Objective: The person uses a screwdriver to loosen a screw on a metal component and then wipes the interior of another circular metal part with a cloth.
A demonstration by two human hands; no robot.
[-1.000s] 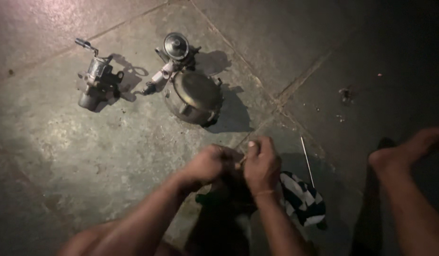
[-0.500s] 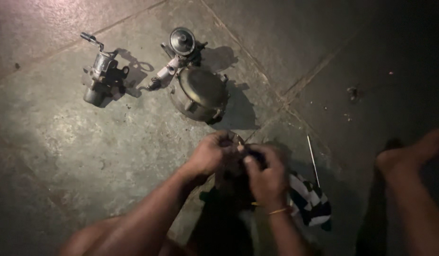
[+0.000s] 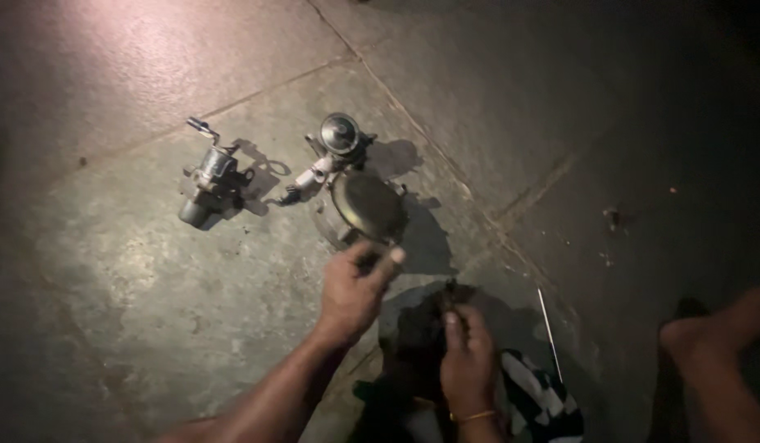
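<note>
My left hand (image 3: 354, 289) reaches forward and touches the near edge of a round metal engine part (image 3: 365, 205) lying on the stone floor; its fingers are curled at the rim. My right hand (image 3: 464, 348) stays low near my body, pinched on a small dark part (image 3: 450, 293) that is hard to make out in the shadow. A smaller carburettor-like metal part (image 3: 212, 182) lies apart to the left of the round one.
A thin metal rod (image 3: 550, 334) lies on the floor to the right. A black-and-white striped cloth (image 3: 537, 397) sits beside my right wrist. A bare foot (image 3: 712, 328) rests at the right edge. Floor joints run diagonally.
Both hands were together working on the small dark part. Now my left hand has left it and moved forward to the round metal part; my right hand stays put.
</note>
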